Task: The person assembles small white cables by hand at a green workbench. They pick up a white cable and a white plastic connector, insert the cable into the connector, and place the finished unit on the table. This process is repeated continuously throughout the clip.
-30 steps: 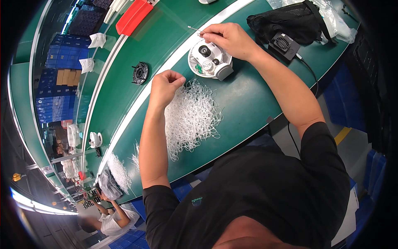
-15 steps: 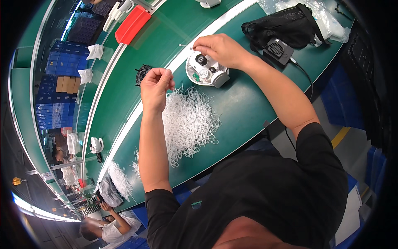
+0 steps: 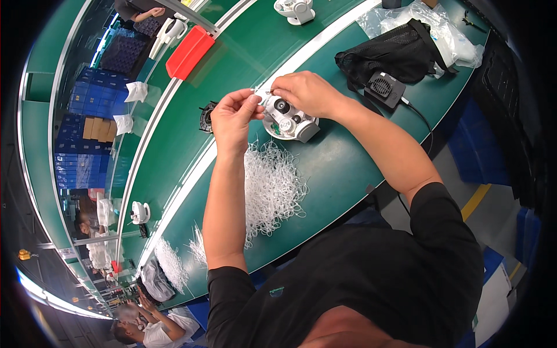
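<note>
A white round security camera unit (image 3: 288, 126) with a black lens sits on the green bench in front of me. My right hand (image 3: 304, 93) is just over its far edge, fingers pinched on a thin white piece that is mostly hidden. Close beside it on the left, my left hand (image 3: 235, 119) has thumb and forefinger pressed together; whatever they hold is too small to make out. The fingertips of both hands nearly meet at the unit's far left rim. A pile of thin white looped ties (image 3: 272, 191) lies nearer to me, partly behind my left forearm.
Behind my left hand lies a black ring-shaped part (image 3: 206, 118) on the green conveyor (image 3: 238, 64). Further off are a red bin (image 3: 190, 52) and another white unit (image 3: 296, 10). To the right lie a black mesh bag (image 3: 383, 58) and a corded black device (image 3: 384, 88). A co-worker (image 3: 159, 327) sits at lower left.
My hands have come together over the unit's far left side; before, they were well apart, with a thin white piece sticking out of my right fingers. The whole view has shifted slightly.
</note>
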Tool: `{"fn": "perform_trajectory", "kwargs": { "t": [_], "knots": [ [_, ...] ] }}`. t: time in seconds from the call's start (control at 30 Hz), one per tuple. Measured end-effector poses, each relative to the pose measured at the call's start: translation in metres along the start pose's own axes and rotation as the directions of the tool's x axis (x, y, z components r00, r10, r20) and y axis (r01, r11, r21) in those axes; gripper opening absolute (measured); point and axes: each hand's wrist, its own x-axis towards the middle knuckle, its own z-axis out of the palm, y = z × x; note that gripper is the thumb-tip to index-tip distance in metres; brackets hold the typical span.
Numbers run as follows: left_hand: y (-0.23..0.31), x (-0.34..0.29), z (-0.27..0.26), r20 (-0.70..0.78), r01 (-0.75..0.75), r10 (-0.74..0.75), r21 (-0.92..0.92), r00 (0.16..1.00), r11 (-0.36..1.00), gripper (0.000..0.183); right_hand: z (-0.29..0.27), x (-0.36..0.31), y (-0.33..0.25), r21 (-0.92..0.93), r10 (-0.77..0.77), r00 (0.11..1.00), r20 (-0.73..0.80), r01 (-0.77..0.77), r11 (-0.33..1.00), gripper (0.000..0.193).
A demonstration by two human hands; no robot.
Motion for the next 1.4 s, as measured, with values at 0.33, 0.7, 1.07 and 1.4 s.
{"fn": "perform_trajectory", "kwargs": {
  "t": [0.33,0.7,1.07,1.4],
  "knots": [
    [-0.010,0.009,0.012,0.063,0.061,-0.071,0.142,0.995,0.988,0.015,0.001,0.000,0.001,0.212,0.017,0.999,-0.048,-0.006,0.977,0.019],
    [-0.012,0.012,0.014,0.082,-0.026,-0.011,0.443,0.997,0.896,0.008,0.008,0.002,0.003,0.162,-0.016,0.992,-0.125,0.036,0.986,0.020],
    [-0.015,0.009,0.023,0.310,-0.430,0.308,0.759,0.899,0.489,0.020,0.001,0.005,0.029,0.652,0.433,0.901,0.022,-0.341,0.677,0.024],
    [-0.025,0.000,0.019,0.248,-0.407,0.371,0.795,0.895,0.450,0.007,-0.004,-0.002,0.016,-0.203,-0.151,0.988,0.036,0.155,0.967,0.017]
  ]
}}
